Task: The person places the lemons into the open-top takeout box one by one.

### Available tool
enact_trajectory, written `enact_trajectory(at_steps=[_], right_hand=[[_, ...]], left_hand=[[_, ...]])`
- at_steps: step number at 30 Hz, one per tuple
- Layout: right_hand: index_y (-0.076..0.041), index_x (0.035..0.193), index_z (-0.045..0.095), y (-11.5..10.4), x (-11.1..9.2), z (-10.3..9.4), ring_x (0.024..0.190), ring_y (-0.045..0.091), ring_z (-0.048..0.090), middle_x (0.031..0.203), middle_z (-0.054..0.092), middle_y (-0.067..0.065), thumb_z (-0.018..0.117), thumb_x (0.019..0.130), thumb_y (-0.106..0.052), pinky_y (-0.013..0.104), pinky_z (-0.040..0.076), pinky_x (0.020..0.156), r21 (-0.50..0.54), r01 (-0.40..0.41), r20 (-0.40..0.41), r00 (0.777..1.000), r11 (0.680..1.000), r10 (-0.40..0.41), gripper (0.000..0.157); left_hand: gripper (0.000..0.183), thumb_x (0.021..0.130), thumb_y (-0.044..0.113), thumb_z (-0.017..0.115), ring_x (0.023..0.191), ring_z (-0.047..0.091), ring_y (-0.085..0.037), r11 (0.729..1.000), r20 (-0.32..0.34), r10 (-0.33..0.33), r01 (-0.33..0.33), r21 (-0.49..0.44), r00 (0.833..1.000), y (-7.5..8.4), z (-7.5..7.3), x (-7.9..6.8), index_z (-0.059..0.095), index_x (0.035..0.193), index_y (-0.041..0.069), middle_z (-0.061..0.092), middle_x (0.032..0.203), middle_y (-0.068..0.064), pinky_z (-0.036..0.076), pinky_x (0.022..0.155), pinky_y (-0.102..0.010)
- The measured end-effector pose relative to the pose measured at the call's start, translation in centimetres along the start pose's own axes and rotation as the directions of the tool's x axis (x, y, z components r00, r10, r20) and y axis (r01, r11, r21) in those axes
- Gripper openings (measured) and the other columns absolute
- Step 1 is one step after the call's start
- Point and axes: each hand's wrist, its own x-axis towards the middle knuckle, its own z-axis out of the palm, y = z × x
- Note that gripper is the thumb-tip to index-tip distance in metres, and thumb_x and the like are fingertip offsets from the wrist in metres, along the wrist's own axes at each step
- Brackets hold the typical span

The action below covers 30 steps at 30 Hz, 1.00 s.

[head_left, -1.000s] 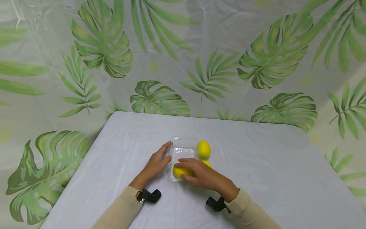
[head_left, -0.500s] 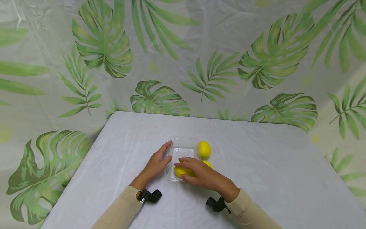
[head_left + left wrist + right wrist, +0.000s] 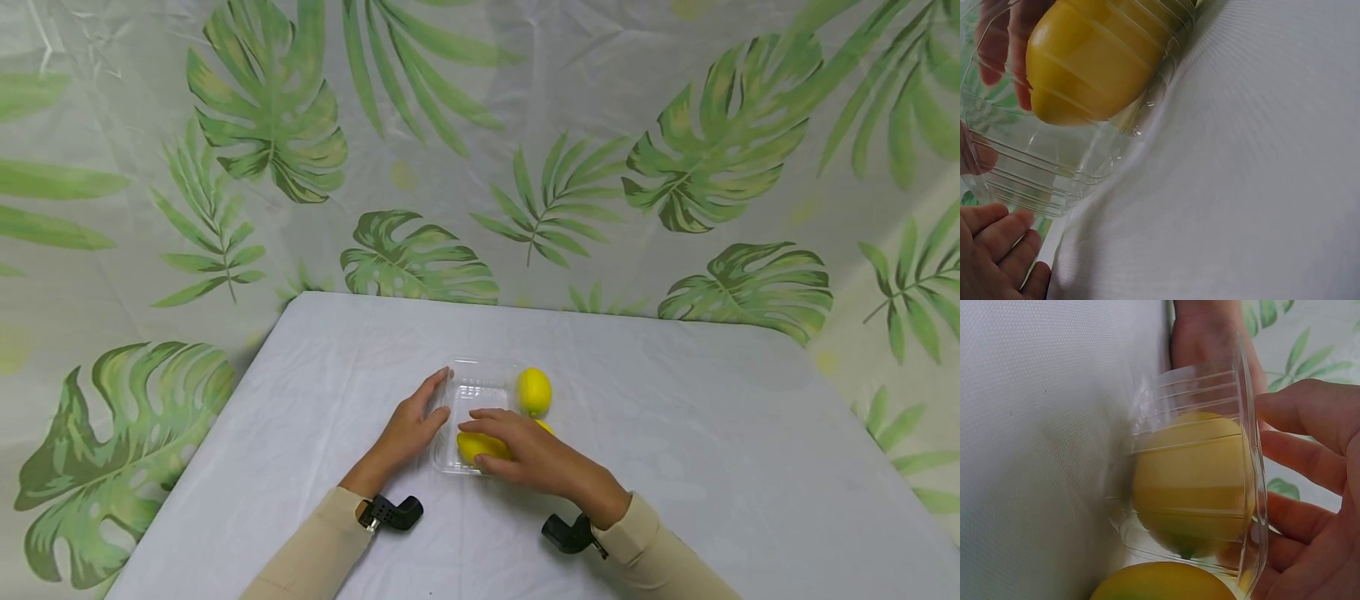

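A clear plastic box [image 3: 486, 367] stands on the white tablecloth. Inside, at its near end, lies a yellow lemon [image 3: 480, 447], seen through the box wall in the right wrist view. My left hand [image 3: 408, 425] rests along the box's left side with fingers fairly straight. My right hand [image 3: 528, 450] is over the lemon and the near right rim. In the right wrist view its relaxed fingers [image 3: 1300, 515] lie above the rim, apart from the lemon. Another lemon [image 3: 535, 392] sits beside the box on its right, and a third lemon [image 3: 545, 427] is mostly hidden by my right hand.
White cloth covers the table [image 3: 712, 433], whose far edge meets a leaf-patterned curtain [image 3: 570, 100]. A black wrist camera [image 3: 397, 512] is strapped to my left wrist and another black camera [image 3: 566, 533] to my right.
The lemon in the box has shifted slightly to the right. My right hand has risen a little off it. My left hand stays where it was.
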Motion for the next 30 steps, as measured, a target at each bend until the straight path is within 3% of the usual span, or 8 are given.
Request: enact_trajectory(at_steps=[12,20,30], right_hand=[[-0.009,0.132,0.058,0.3,-0.7,-0.7,0.13,0.024,0.048,0.138,0.053,0.011,0.066,0.091,-0.018,0.043,0.041,0.105,-0.052,0.053,-0.086,0.995,0.997,-0.057,0.043],[-0.01,0.131,0.059,0.6,-1.4,-1.2,0.129,0.022,0.048,0.137,0.055,0.005,0.067,0.09,-0.019,0.042,0.043,0.103,-0.046,0.049,-0.121,0.991,0.998,-0.054,0.042],[-0.011,0.131,0.058,1.2,-2.6,-2.0,0.128,0.024,0.049,0.138,0.054,0.006,0.068,0.089,-0.017,0.045,0.044,0.102,-0.04,0.048,-0.161,0.985,0.998,-0.054,0.043]], left_hand=[[0.058,0.095,0.013,0.053,0.141,0.032,-0.02,1.0,-0.005,0.005,-0.005,-0.005,1.0,-0.1,0.0,0.0,0.035,0.15,0.016,0.042,0.15,-0.002,0.025,0.115,-0.045],[0.058,0.095,0.013,0.052,0.141,0.031,-0.019,1.0,-0.005,-0.018,0.018,0.002,1.0,0.1,0.1,0.0,0.034,0.15,0.017,0.042,0.15,0.0,0.025,0.115,-0.044],[0.058,0.095,0.012,0.052,0.141,0.031,-0.019,1.0,-0.013,0.006,-0.006,-0.003,1.0,0.1,0.0,0.0,0.035,0.15,0.015,0.043,0.149,-0.001,0.025,0.115,-0.043]])
